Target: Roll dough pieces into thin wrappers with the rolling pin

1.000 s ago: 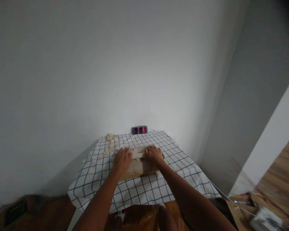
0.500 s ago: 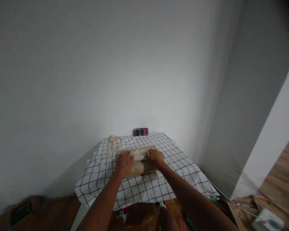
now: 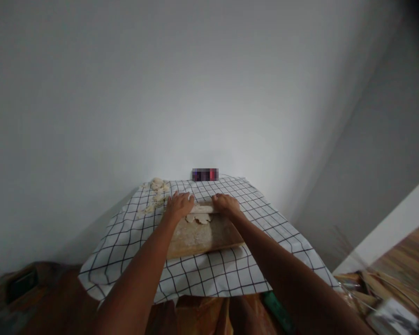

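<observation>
Both hands press on a pale, floury rolling pin (image 3: 204, 210) that lies crosswise over a wooden board (image 3: 206, 237). My left hand (image 3: 179, 204) is closed over the pin's left end, and my right hand (image 3: 226, 204) is wrapped over its right end. From under the pin a flat piece of dough (image 3: 199, 218) with a ragged near edge shows on the board. The rest of the dough is hidden by the pin and hands. Flour dusts the near part of the board.
A white checked cloth (image 3: 209, 272) covers the table. Dough scraps (image 3: 158, 184) lie at its far left, in a pile and loose pieces. A dark and red object, blurred out (image 3: 205, 175), stands by the wall. Boxes and a cable are at lower right.
Both hands have pushed the rolling pin away from me towards the board's far edge. The dough's ragged edge now shows on the near side of the pin. The camera view has tilted.
</observation>
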Demonstrator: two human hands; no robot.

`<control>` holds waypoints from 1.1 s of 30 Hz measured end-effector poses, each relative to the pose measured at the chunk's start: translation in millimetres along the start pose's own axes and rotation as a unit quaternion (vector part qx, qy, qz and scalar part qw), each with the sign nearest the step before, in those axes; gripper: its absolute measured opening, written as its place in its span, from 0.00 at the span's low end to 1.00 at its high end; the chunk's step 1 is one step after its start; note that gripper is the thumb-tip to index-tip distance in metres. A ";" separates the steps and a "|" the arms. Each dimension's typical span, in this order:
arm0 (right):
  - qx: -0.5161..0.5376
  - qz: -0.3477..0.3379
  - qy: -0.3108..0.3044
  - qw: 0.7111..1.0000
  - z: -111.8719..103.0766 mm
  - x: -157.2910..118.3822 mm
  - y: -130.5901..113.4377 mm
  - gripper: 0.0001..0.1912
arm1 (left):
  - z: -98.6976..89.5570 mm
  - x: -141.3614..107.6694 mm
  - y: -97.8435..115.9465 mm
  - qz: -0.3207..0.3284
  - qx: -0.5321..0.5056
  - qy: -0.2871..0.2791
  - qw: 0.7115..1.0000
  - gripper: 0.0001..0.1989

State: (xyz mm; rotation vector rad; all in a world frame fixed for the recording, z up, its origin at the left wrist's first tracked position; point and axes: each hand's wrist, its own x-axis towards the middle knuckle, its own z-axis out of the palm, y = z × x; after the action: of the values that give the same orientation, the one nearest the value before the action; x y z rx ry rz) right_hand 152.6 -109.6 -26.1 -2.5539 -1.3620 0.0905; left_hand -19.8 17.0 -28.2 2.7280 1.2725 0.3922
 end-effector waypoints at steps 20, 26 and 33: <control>0.013 -0.002 0.032 0.999 10.7 89.5 6.3 0.23 | 10.9 80.6 -2.6 0.005 0.077 0.015 0.997 0.33; 0.020 0.001 0.006 1.000 5.5 63.5 4.3 0.25 | 8.6 63.0 -4.4 0.020 0.068 -0.012 0.997 0.26; 0.009 -0.015 0.017 1.000 2.7 10.9 -0.9 0.27 | 3.8 15.3 -4.6 0.049 0.072 -0.006 0.996 0.22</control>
State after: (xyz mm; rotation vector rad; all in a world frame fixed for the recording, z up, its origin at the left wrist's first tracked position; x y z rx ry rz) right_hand 157.6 -99.6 -27.8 -2.5076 -1.3818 0.0539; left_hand -12.6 31.8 -30.0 2.9167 1.2136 0.3029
